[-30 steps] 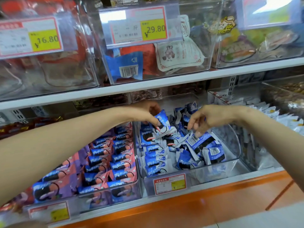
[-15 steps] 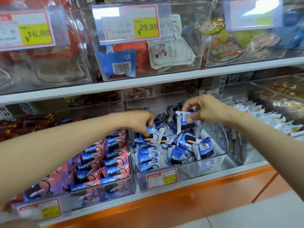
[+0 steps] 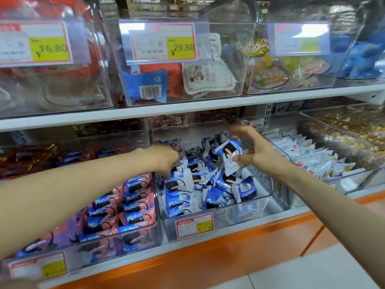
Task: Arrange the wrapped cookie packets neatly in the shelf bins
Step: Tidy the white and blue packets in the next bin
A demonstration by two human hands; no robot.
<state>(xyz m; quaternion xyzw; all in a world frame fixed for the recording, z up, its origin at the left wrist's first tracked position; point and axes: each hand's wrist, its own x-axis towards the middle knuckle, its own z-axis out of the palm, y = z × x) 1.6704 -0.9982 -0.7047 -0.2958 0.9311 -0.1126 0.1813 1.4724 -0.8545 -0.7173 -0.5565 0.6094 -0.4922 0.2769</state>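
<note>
A clear middle shelf bin [image 3: 261, 202] holds several blue-and-white wrapped cookie packets [image 3: 210, 184], some in a neat row at its left side, others loose. My left hand [image 3: 164, 158] reaches down into the left row, fingers curled among the packets; whether it holds one is hidden. My right hand [image 3: 253, 150] holds one blue-and-white packet [image 3: 230, 156] above the pile, thumb under it and fingers spread above.
The left bin [image 3: 125, 236] holds pink and purple cookie packets in rows. A bin of white packets [image 3: 308, 155] and a bin of brown snacks [image 3: 352, 130] stand to the right. An upper shelf [image 3: 187, 107] carries clear bins with price tags.
My right hand has lifted a packet and turned it, shifting right over the pile. My left hand has moved down and back into the left row. The camera has moved closer.
</note>
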